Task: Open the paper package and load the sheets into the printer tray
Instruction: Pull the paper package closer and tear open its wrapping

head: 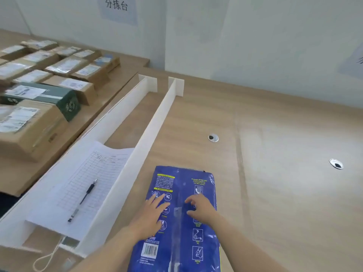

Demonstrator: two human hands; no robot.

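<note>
I see the blue paper package (180,218) lying flat on the near part of the wooden desk (275,154), seam side up, its near end running out of view. My left hand (152,214) lies flat on its left half with fingers spread. My right hand (202,208) rests on the seam with fingers curled, pinching at the wrapper there.

Just left of the package stands a white divider (149,138) running far into the scene; a second divider (117,114) stands beyond it. Between them lies a ruled form (92,179) with a black pen (83,199) on it.

Right of the package the desk is bare, apart from two round cable holes (213,137).

Cardboard parcels (29,91) with shipping labels fill the far left table.

The wrapper reads "Trouble-Free use" and carries a barcode. A wall sign (116,4) reads "分拣台".
</note>
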